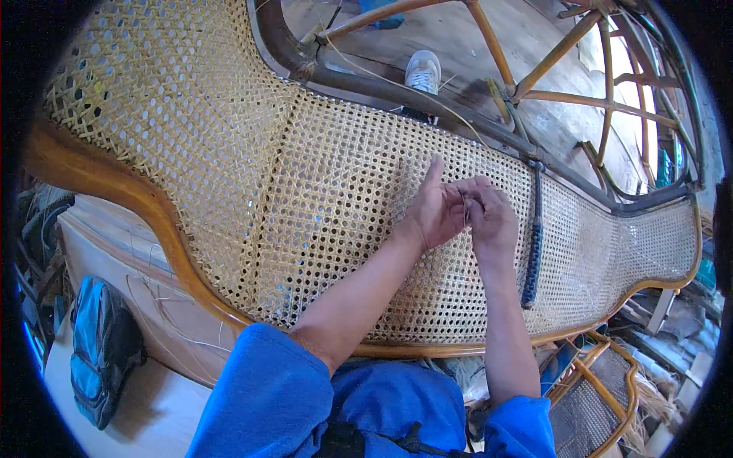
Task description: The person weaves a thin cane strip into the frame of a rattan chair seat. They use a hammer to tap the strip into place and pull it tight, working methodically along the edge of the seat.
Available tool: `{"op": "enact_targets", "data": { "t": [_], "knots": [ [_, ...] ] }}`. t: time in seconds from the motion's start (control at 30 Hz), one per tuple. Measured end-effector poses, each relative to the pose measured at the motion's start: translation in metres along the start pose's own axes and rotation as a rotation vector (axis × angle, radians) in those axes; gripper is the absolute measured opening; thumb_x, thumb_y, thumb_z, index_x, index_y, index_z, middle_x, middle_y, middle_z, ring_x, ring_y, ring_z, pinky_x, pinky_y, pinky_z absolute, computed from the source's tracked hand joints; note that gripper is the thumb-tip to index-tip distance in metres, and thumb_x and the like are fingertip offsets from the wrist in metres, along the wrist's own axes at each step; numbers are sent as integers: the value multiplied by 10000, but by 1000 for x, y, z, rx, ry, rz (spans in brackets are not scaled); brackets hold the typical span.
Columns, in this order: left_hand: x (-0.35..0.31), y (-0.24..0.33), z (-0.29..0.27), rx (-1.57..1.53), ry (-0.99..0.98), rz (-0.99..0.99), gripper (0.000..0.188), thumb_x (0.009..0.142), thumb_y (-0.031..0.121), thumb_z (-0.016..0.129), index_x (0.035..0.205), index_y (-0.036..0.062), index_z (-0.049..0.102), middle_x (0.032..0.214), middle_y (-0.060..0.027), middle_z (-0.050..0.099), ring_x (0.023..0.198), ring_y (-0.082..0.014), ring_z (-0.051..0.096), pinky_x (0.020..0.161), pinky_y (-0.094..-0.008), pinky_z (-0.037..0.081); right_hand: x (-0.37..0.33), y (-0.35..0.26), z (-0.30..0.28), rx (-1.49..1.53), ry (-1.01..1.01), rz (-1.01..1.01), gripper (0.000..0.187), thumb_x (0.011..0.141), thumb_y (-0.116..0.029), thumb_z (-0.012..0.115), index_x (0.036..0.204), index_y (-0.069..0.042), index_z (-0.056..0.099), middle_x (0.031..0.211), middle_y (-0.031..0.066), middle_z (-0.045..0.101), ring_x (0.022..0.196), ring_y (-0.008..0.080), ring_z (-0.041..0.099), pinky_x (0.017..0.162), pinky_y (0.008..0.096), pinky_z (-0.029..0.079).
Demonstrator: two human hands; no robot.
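My left hand (pixel 437 212) is over the middle of a woven cane panel (pixel 343 191), palm turned inward, thumb stretched up and fingers reaching across to the other hand. Meeting it there, my right hand (pixel 495 221) has thumb and fingertips pinched together. Something small and thin seems to be between them, too small to name. A slim cane strand (pixel 397 80) curves from the upper left down toward the hands. To the right of my right hand, a dark rod-shaped tool (pixel 534 244) with a ribbed grip lies across the weave.
A brown wooden rim (pixel 145 191) edges the panel. Dark bent poles (pixel 412 95) and rattan struts (pixel 561 53) rise along the far side, near a shoe (pixel 423 72). A blue and black backpack (pixel 98 347) lies lower left. Another cane-panelled frame (pixel 592 397) stands lower right.
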State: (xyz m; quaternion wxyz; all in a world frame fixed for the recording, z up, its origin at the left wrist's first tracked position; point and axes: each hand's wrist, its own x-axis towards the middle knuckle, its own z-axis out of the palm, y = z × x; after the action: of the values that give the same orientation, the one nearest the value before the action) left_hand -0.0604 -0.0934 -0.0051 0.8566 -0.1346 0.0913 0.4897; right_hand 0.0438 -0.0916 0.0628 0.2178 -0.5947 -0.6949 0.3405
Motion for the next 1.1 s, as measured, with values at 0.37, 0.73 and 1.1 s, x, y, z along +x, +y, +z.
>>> {"op": "enact_targets", "data": {
  "t": [0.37,0.73,1.1],
  "knots": [
    [1,-3,5,164,-4,-10,732,960,568,246,1167,-67,547,936,-124,660,831,-193,644,837,-345,528,9,2,-33,629,-121,403,185,907,-75,549,1050,-4,643,904,73,668,741,93,609,587,189,468],
    [-5,-2,25,571,363,-12,224,937,291,506,889,85,582,642,60,441,509,-33,386,417,-183,273,30,27,-34,584,115,358,108,925,-82,524,1001,-10,551,817,52,606,622,84,591,463,196,435],
    [40,31,31,1226,526,43,314,900,342,561,931,40,641,607,57,387,472,-43,347,404,-220,251,59,70,-31,650,41,397,94,849,-75,623,923,-24,652,776,20,652,675,62,601,589,213,474]
  ]
}}
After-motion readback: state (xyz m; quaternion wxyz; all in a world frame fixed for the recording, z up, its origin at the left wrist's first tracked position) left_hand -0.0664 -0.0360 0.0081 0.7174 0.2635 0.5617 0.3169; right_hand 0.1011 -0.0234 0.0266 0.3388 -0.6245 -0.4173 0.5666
